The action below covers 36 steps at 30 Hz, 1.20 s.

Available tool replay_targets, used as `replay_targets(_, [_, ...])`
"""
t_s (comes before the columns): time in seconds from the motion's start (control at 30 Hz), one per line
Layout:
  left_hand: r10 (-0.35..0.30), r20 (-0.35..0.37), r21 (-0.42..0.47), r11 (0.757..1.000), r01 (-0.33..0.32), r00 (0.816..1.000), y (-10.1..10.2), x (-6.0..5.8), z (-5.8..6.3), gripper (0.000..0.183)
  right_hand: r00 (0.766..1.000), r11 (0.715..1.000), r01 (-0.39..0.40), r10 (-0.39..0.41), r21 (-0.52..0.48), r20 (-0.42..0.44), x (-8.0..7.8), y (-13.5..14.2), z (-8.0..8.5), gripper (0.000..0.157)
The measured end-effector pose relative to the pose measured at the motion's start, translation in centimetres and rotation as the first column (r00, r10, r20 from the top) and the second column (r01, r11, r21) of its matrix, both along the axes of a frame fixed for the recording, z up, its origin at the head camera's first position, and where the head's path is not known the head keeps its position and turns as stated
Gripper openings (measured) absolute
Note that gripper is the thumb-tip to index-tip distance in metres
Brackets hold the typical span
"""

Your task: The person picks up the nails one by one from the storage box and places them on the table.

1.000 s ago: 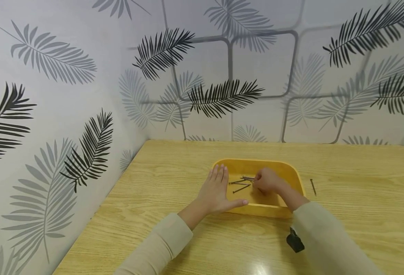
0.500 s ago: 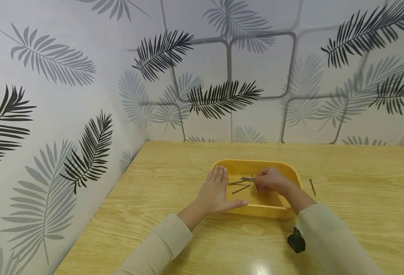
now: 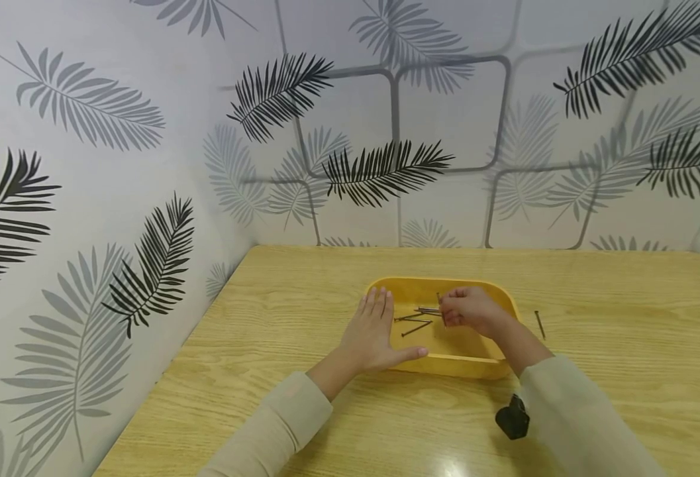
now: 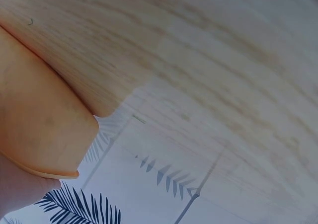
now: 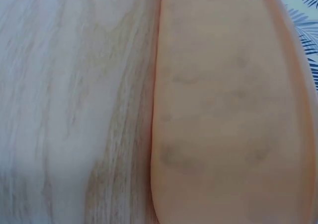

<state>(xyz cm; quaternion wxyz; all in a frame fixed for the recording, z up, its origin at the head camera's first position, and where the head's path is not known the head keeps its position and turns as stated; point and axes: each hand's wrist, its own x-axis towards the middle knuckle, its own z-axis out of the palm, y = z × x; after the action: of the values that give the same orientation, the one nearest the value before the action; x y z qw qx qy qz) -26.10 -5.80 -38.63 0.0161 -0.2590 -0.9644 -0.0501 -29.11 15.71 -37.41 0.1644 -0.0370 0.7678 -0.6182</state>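
Note:
A yellow plastic tray (image 3: 457, 366) stands on the wooden table, with several dark nails (image 3: 416, 329) lying loose in its left half. My left hand (image 3: 371, 334) rests over the tray's left end, fingers straight and thumb along the front rim. Inside the tray, my right hand (image 3: 470, 311) pinches a nail (image 3: 438, 297) that points up past the fingertips. In the left wrist view, part of the left hand (image 4: 22, 191) shows at the rim. The right wrist view has only the tray's outer wall (image 5: 223, 105) and table; the right hand is hidden there.
One nail (image 3: 540, 324) lies on the wooden table (image 3: 302, 291) to the right of the tray. A small black object (image 3: 512, 419) shows beside the right sleeve. Behind the table rises a wall (image 3: 350, 218) with a leaf pattern.
My right hand has risen a little from the tray floor, and the pinched nail has come into view at its fingertips. The left hand stays in place.

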Motion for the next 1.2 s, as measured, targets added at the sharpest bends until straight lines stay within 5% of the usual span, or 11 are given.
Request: replay_targets(1.2, [-0.012, -0.013, 0.018, 1.000, 0.012, 1.000, 0.0, 0.0, -0.2, 0.105, 0.998, 0.998, 0.058, -0.058, -0.002, 0.018, 0.6, 6.1, 3.1, 0.047])
